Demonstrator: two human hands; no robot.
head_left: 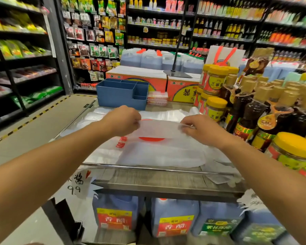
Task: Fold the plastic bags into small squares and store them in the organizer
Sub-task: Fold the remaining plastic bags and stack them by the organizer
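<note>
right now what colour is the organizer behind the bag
Blue: the organizer shows clearly in the head view.

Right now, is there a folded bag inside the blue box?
No, the blue box looks empty, and both hands hold the plastic bag on the table.

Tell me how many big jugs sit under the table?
3 clearly: vinegar jug left, vinegar jug middle, green-label jug right. More jugs may be hidden at the far right, where it is blurred.

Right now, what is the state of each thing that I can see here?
White plastic bag with red print: flat on the table, far edge lifted, partly folded.
Left hand: pinches the bag's edge.
Right hand: pinches the bag's edge.
Blue plastic organizer: upright; no bags visible inside.
</note>
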